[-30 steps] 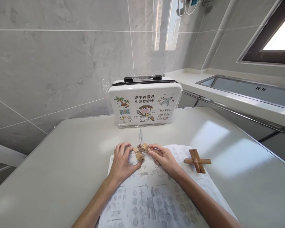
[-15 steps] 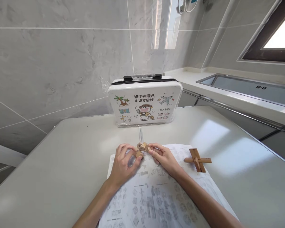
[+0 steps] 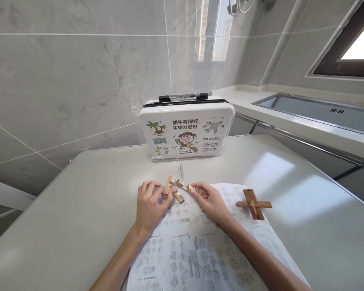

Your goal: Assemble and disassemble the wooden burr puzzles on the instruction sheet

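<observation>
Above a printed instruction sheet (image 3: 170, 250), my left hand (image 3: 151, 202) pinches light wooden puzzle pieces (image 3: 169, 185). One stands tilted upward, and a notched one (image 3: 178, 197) slants down to the right; whether they interlock I cannot tell. My right hand (image 3: 210, 201) grips the right end of another notched wooden puzzle piece (image 3: 182, 184) between thumb and fingers. Its left end comes close to the left hand's pieces, and contact between them is unclear. To the right, a cross-shaped wooden puzzle (image 3: 254, 205) in darker wood rests at the sheet's edge.
A white printed suitcase (image 3: 186, 135) in clear plastic stands at the back of the white table (image 3: 79, 210), near the grey tiled wall (image 3: 79, 81). On the right run a counter (image 3: 309, 121) and a sink (image 3: 321, 111).
The pieces, bunched together half a second ago, are now spread apart. My left hand has shifted left with its pieces, while my right hand stays nearly in place.
</observation>
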A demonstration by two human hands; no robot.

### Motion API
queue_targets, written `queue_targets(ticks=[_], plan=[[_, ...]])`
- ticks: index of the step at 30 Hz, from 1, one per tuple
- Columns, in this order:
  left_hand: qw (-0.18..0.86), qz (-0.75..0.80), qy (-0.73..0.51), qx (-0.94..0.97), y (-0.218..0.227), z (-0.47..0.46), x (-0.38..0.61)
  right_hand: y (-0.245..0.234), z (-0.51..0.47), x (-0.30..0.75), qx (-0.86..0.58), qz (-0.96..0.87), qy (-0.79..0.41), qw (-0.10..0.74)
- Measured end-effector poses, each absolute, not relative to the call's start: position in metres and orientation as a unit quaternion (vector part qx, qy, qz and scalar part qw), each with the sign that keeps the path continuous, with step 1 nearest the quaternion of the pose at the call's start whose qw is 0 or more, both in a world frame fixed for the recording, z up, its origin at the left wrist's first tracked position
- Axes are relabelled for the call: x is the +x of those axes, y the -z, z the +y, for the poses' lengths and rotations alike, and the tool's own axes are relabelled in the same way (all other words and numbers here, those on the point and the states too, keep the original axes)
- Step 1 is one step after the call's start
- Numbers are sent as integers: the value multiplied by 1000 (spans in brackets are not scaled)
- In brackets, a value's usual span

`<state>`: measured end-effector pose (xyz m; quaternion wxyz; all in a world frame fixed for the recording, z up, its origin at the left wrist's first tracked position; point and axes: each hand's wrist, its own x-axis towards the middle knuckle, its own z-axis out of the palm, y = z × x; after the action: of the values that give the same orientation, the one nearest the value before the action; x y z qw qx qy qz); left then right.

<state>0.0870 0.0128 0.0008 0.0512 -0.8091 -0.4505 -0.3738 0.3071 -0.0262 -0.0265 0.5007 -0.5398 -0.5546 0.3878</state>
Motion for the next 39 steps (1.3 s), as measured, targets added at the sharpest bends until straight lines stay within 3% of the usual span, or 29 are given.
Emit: queue_targets(ticks=[6,14,29,34,39], plan=[[110,-474,334,-807,3,18,80,39,-28,305,-592,-628,-222,454],[74,-472,300,-826,5,13,84,47,-28,304,-619,-656,-151,403],[-37,-439,307,-844,2,7,91,46,-29,301,-615,-679,-151,372],[-108,-399,250,-875,9,9,87,42,-29,301,-585,-704,-169,365],[-111,-380,219,-892,11,10,86,39,-30,299,-561,-726,-176,355]])
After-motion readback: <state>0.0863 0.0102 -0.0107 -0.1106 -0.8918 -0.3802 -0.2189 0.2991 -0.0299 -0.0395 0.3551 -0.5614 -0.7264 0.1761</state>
